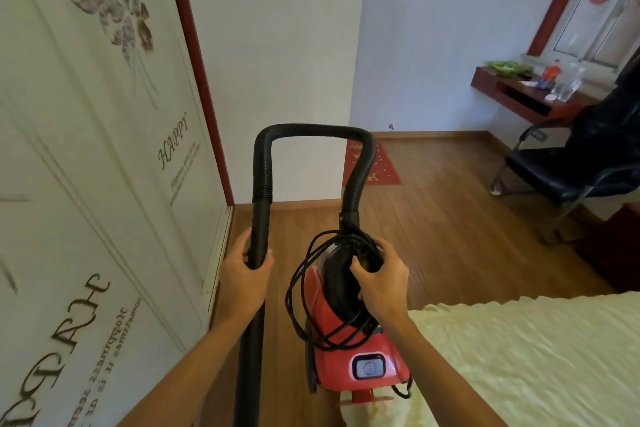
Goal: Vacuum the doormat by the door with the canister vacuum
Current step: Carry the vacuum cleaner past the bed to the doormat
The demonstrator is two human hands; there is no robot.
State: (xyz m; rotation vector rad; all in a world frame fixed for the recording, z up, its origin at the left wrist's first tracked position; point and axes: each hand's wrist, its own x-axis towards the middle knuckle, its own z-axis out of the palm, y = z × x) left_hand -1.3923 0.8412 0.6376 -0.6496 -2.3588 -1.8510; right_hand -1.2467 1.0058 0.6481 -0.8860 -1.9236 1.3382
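Wooden floor (433,218) stretches ahead to a white wall (277,45), where the red doormat (384,168) lies flat, well apart from both hands and partly hidden behind the looping black hose (311,130). The left hand (242,274) has its fingers (242,241) wrapped round the black tube (259,229). The right hand (379,279) grips the top handle of the red canister vacuum (346,340), fingers curled over the coiled cord (298,288), beside a bed (519,357).

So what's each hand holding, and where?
Left hand grips the black wand below the hose; right hand grips the red canister by its handle.
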